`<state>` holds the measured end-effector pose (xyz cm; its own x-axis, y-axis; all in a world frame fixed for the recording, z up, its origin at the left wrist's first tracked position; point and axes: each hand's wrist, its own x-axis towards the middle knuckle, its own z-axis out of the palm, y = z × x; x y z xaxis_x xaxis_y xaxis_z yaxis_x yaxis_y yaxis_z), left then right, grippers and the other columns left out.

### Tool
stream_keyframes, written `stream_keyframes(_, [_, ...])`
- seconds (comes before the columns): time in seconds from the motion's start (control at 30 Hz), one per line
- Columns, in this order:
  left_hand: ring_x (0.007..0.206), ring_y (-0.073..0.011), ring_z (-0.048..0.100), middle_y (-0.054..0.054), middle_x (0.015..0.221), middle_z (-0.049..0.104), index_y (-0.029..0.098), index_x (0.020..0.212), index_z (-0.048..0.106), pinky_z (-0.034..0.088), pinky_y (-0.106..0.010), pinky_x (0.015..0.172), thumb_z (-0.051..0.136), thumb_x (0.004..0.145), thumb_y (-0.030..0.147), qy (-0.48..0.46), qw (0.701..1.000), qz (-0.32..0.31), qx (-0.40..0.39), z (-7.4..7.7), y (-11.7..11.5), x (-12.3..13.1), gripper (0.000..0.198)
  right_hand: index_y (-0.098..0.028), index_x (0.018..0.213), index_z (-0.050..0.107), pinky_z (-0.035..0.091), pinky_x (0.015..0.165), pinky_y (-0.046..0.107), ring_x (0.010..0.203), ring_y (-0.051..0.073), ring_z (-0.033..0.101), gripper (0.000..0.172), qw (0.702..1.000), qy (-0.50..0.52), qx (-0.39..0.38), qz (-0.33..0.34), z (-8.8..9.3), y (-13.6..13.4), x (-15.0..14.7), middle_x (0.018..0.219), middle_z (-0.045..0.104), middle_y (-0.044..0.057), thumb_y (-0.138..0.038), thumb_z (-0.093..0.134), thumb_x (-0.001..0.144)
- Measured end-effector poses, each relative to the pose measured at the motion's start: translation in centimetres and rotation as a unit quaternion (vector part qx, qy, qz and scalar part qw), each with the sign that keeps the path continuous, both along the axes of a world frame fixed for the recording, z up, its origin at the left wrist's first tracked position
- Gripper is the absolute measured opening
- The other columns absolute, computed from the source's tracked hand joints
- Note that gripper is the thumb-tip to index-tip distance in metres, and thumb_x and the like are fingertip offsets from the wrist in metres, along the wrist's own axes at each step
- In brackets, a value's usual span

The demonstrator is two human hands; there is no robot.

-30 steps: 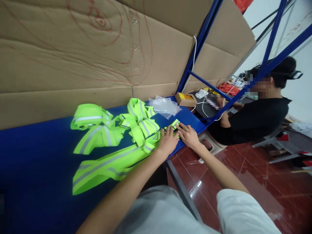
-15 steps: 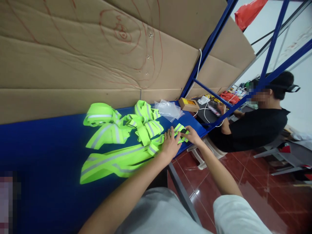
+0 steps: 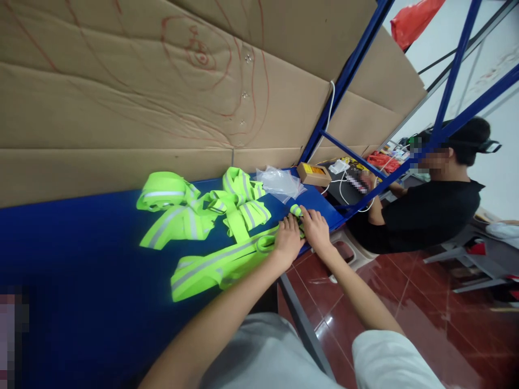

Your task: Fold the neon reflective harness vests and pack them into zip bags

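Observation:
A fluorescent yellow-green reflective strap [image 3: 227, 262] with a silver stripe stretches along the front of the blue table [image 3: 93, 292]. Its right part is bunched beneath both hands. My left hand [image 3: 288, 237] presses over the bunch, fingers curled onto it. Close against it, my right hand [image 3: 318, 229] grips the same bunch from the right, a small folded end [image 3: 295, 210] showing above the fingers. Most of what lies under the palms is hidden. Behind, a tangled strap [image 3: 247, 215] and a looser rolled strap [image 3: 162, 192] rest on the table.
Clear plastic bags [image 3: 279, 182] and a small cardboard box [image 3: 314, 175] lie at the table's back right. Cardboard [image 3: 121, 108] walls the back. A blue metal frame [image 3: 357, 59] rises on the right; beyond it a co-worker in a black shirt [image 3: 430, 213] sits at a black table.
The front strap's left end has slid right, towards my hands. My right hand has moved left and closed in beside my left hand, and the strap beneath them is more tightly bunched.

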<state>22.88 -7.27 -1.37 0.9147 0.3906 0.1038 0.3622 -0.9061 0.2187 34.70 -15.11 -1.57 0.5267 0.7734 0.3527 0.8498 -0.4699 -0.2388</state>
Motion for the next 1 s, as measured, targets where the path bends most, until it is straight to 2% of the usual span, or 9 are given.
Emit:
stream_keyframes(0.2, [0.152, -0.0404, 0.037, -0.037, 0.159, 0.035, -0.013, 0.153, 0.037, 0.027, -0.047, 0.127, 0.05, 0.103, 0.045, -0.009, 1.0, 0.026, -0.006, -0.5, 0.3, -0.7, 0.077, -0.027, 0.137, 0.066, 0.045, 0.103, 0.043, 0.115, 0.026, 0.058, 0.045, 0.995, 0.059, -0.019, 0.075, 0.4, -0.4, 0.9, 0.131, 0.065, 0.011, -0.044, 0.037, 0.108])
stream_keyframes(0.3, [0.153, -0.0385, 0.036, -0.033, 0.159, 0.038, -0.009, 0.152, 0.042, 0.024, -0.05, 0.128, 0.049, 0.103, 0.052, -0.01, 1.0, 0.018, -0.006, -0.4, 0.5, -1.3, 0.079, -0.021, 0.127, 0.069, 0.049, 0.101, 0.043, 0.117, 0.026, 0.06, 0.043, 0.993, 0.109, 0.001, 0.052, -0.3, -0.1, 2.4, 0.128, 0.065, 0.014, -0.048, 0.047, 0.102])
stream_keyframes(0.4, [0.154, -0.0404, 0.032, -0.029, 0.16, 0.041, -0.001, 0.152, 0.047, 0.022, -0.063, 0.127, 0.042, 0.105, 0.054, -0.005, 1.0, 0.03, -0.006, -0.3, 0.4, -1.7, 0.073, -0.017, 0.115, 0.07, 0.052, 0.097, 0.045, 0.112, 0.027, 0.062, 0.047, 0.987, 0.16, 0.018, 0.031, -1.1, 0.3, 3.3, 0.123, 0.066, 0.015, -0.057, 0.059, 0.093])
stream_keyframes(0.47, [0.154, -0.0434, 0.032, -0.031, 0.16, 0.04, -0.001, 0.151, 0.048, 0.025, -0.065, 0.124, 0.042, 0.105, 0.054, 0.004, 0.999, 0.046, -0.008, -0.2, 0.3, -1.8, 0.072, -0.017, 0.109, 0.067, 0.055, 0.09, 0.041, 0.101, 0.024, 0.066, 0.049, 0.979, 0.198, 0.025, 0.035, -1.4, 0.5, 3.5, 0.111, 0.069, 0.012, -0.061, 0.06, 0.089])
stream_keyframes(0.6, [0.153, -0.0417, 0.034, -0.034, 0.163, 0.029, -0.007, 0.153, 0.043, 0.03, -0.053, 0.125, 0.05, 0.102, 0.055, 0.019, 0.999, 0.048, -0.013, -0.1, 0.1, -2.0, 0.08, -0.019, 0.111, 0.059, 0.055, 0.063, 0.03, 0.074, 0.017, 0.066, 0.057, 0.963, 0.263, 0.046, 0.038, -1.2, 0.4, 3.7, 0.093, 0.071, 0.005, -0.069, 0.06, 0.085])
stream_keyframes(0.67, [0.154, -0.0393, 0.035, -0.031, 0.164, 0.03, -0.004, 0.156, 0.04, 0.033, -0.049, 0.125, 0.05, 0.102, 0.052, 0.029, 0.999, 0.037, -0.017, 0.0, 0.1, -2.3, 0.078, -0.019, 0.115, 0.056, 0.054, 0.058, 0.028, 0.07, 0.016, 0.066, 0.057, 0.96, 0.273, 0.056, 0.032, -0.8, 0.2, 4.1, 0.091, 0.071, 0.003, -0.068, 0.06, 0.085])
stream_keyframes(0.73, [0.154, -0.0393, 0.035, -0.028, 0.164, 0.033, 0.0, 0.158, 0.039, 0.033, -0.051, 0.125, 0.05, 0.103, 0.048, 0.038, 0.999, 0.029, -0.021, 0.1, 0.1, -2.5, 0.074, -0.019, 0.121, 0.057, 0.056, 0.061, 0.03, 0.074, 0.018, 0.068, 0.056, 0.962, 0.265, 0.063, 0.025, -0.5, 0.0, 4.5, 0.092, 0.071, 0.004, -0.062, 0.062, 0.086])
stream_keyframes(0.87, [0.155, -0.0405, 0.033, -0.025, 0.166, 0.029, 0.001, 0.159, 0.037, 0.03, -0.053, 0.126, 0.043, 0.106, 0.04, 0.041, 0.999, 0.025, -0.022, 0.1, -0.4, -2.5, 0.067, -0.018, 0.125, 0.063, 0.058, 0.081, 0.036, 0.089, 0.022, 0.071, 0.047, 0.976, 0.21, 0.057, 0.02, 0.2, -0.1, 4.8, 0.1, 0.073, 0.007, -0.045, 0.065, 0.087])
stream_keyframes(1.0, [0.154, -0.0383, 0.035, -0.028, 0.165, 0.03, -0.001, 0.16, 0.034, 0.03, -0.052, 0.126, 0.041, 0.106, 0.034, 0.036, 0.998, 0.038, -0.017, 0.3, -0.8, -1.9, 0.064, -0.018, 0.135, 0.061, 0.05, 0.1, 0.046, 0.111, 0.029, 0.064, 0.046, 0.993, 0.108, 0.051, 0.014, 0.8, 0.1, 3.4, 0.121, 0.07, 0.013, -0.035, 0.059, 0.092])
